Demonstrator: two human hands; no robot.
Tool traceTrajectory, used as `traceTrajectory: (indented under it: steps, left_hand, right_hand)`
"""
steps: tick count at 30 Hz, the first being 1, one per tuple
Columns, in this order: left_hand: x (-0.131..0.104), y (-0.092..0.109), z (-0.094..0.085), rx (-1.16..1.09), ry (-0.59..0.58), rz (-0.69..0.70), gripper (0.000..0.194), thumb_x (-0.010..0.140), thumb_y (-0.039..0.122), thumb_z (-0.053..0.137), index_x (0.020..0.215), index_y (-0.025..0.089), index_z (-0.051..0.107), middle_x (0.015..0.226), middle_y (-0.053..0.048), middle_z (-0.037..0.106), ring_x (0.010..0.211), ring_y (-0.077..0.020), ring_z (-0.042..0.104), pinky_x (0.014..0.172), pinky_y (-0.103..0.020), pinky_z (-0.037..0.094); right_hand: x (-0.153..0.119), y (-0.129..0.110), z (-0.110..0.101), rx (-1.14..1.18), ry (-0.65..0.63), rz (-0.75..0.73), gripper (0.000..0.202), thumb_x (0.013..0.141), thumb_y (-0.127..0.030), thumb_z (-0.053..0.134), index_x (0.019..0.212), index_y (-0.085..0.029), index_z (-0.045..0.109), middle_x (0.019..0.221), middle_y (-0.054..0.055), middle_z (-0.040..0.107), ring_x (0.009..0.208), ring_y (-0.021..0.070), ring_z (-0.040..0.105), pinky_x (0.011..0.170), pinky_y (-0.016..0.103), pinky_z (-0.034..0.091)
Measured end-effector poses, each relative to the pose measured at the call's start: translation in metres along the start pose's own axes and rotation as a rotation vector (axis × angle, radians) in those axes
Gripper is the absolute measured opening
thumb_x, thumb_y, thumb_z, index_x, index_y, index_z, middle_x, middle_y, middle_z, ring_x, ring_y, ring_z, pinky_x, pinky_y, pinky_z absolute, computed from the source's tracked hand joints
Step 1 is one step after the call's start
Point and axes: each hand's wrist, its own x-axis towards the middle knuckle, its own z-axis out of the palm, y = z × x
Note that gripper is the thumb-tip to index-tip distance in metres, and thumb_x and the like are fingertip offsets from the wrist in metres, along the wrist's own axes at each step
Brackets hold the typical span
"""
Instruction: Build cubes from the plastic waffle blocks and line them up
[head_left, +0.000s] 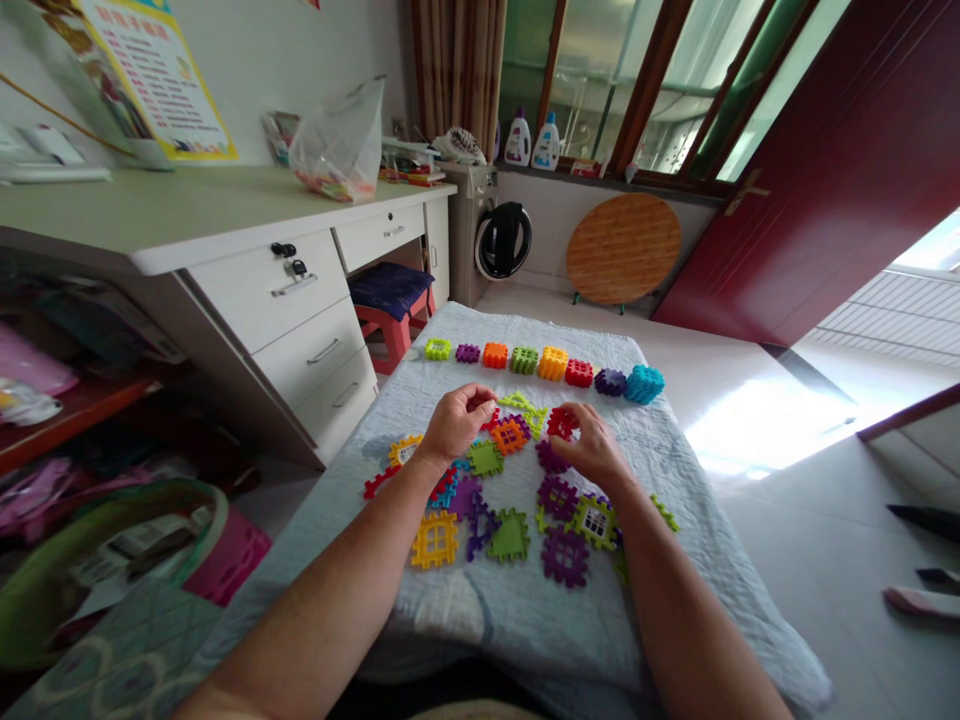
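My left hand (459,425) is closed in a pinch above the pile; whatever lies between its fingertips is too small to make out. A bit of red shows just under it. My right hand (600,450) has thumb and fingers around a red interlocking square tile (561,422). Between the hands lie yellow-green tiles (525,405) and an orange tile (510,436). Closer to me are a green tile (510,536), a yellow window tile (435,540) and several purple tiles (564,556), loose and partly overlapping.
Stacks of tiles sorted by colour, such as an orange stack (495,355) and a blue stack (645,384), form a row across the cloth-covered table (480,610). A white desk (247,215) stands left, a stool (394,300) beside it. A pink-and-green basket (232,550) sits lower left.
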Motion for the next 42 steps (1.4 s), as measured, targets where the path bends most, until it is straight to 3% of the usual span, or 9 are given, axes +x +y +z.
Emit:
traceTrajectory:
  steps: [6,13,18,24,42]
  left_hand:
    - [0.0005,-0.0018,-0.0004,0.02,-0.003,0.013,0.019,0.076,0.03,0.061,0.087,0.015,0.066,0.076,-0.001,0.067,0.07,-0.0136,0.06,0.069,-0.025,0.048]
    - [0.0002,-0.0016,-0.0034,0.164,-0.004,0.021,0.015,0.075,0.025,0.06,0.085,0.016,0.065,0.077,-0.003,0.068,0.07,-0.0148,0.061,0.069,-0.026,0.049]
    - [-0.0008,0.0003,-0.0047,0.304,0.005,0.044,0.014,0.076,0.021,0.057,0.086,0.016,0.066,0.076,-0.003,0.068,0.068,-0.0141,0.061,0.067,-0.025,0.049]
    - [-0.0009,-0.0007,-0.004,0.33,0.011,0.066,0.013,0.076,0.02,0.057,0.085,0.016,0.066,0.076,-0.002,0.068,0.068,-0.0137,0.062,0.067,-0.024,0.049]
    - [-0.0021,-0.0025,-0.0026,0.343,0.017,0.106,0.013,0.078,0.018,0.056,0.087,0.017,0.065,0.077,-0.002,0.069,0.069,-0.0137,0.063,0.068,-0.024,0.05]
  right_hand:
    - [-0.0014,-0.0035,-0.0008,-0.141,-0.127,0.048,0.036,0.07,-0.033,0.061,0.102,-0.018,0.06,0.095,0.007,0.06,0.088,0.0229,0.056,0.083,0.037,0.044]
    - [-0.0018,-0.0034,0.0001,-0.085,-0.09,0.047,0.043,0.07,-0.035,0.062,0.11,-0.019,0.057,0.101,0.006,0.057,0.092,0.0216,0.055,0.085,0.035,0.043]
    - [-0.0032,-0.0053,0.0003,-0.193,-0.121,0.043,0.042,0.069,-0.034,0.062,0.109,-0.02,0.059,0.1,0.006,0.055,0.092,0.0227,0.053,0.085,0.035,0.041]
    - [-0.0035,-0.004,0.0027,-0.315,-0.209,0.073,0.044,0.072,-0.038,0.061,0.112,-0.019,0.061,0.102,0.008,0.056,0.095,0.0241,0.052,0.086,0.034,0.037]
    - [-0.0025,-0.0019,0.003,-0.291,-0.231,0.087,0.054,0.073,-0.045,0.067,0.12,-0.019,0.06,0.106,0.009,0.058,0.099,0.0261,0.052,0.086,0.035,0.036]
